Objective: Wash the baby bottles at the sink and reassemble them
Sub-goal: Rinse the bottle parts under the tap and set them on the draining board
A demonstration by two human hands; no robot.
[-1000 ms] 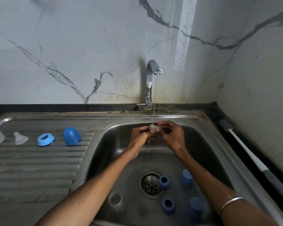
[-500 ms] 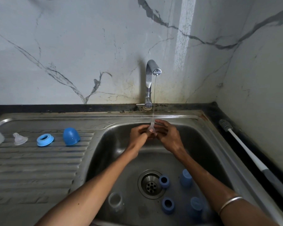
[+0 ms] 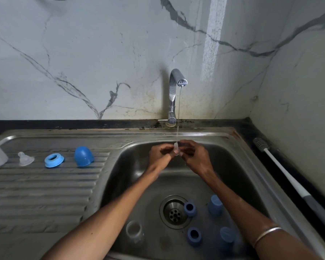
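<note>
Both hands, left hand (image 3: 160,153) and right hand (image 3: 192,156), pinch the clear teat (image 3: 176,149) under the tap (image 3: 174,94). A second ago it sat just off the stream (image 3: 178,113); now water hits it directly. Rinse underway. Two collars and two caps wait below the tap by the drain (image 3: 174,212); reassembly not started.

Teat (image 3: 24,159), ring (image 3: 54,161), cap (image 3: 83,156) sitting left-to-right on drainboard (image 3: 36,188), left of basin (image 3: 238,166); brush (image 3: 289,177) lying right of basin; tap (image 3: 174,94) standing behind.
</note>
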